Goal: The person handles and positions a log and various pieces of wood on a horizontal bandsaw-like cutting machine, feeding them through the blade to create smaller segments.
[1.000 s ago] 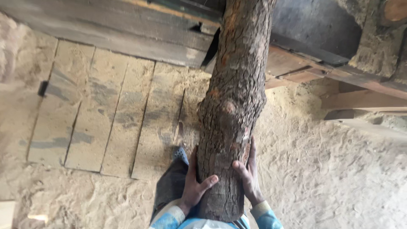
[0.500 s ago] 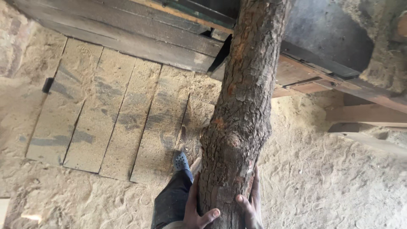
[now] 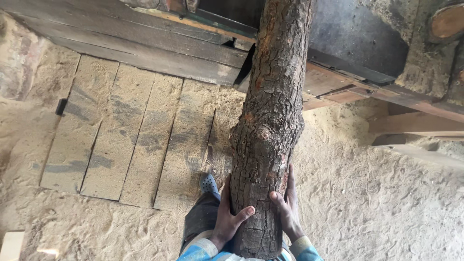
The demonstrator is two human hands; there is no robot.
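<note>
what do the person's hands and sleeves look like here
Both hands are bare: no gloves, rings or watch show. The left hand and right hand each come out of a long sleeve with a pale, banded cuff. Past the cuff the cloth is bright blue with lighter patches, seen on the left sleeve and the right sleeve. Only the wrist ends of the sleeves are in view.

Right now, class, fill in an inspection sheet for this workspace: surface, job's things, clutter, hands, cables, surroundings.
Surface: sawdust-covered floor with worn wooden boards.
Job's things: one long bark-covered log, its near end held up, its far end over a dark timber beam.
Clutter: nothing seen.
Hands: left hand and right hand clasp opposite sides of the log's near end.
Cables: nothing seen.
Surroundings: cut log end top right; the person's blue shoe on the boards.
</note>
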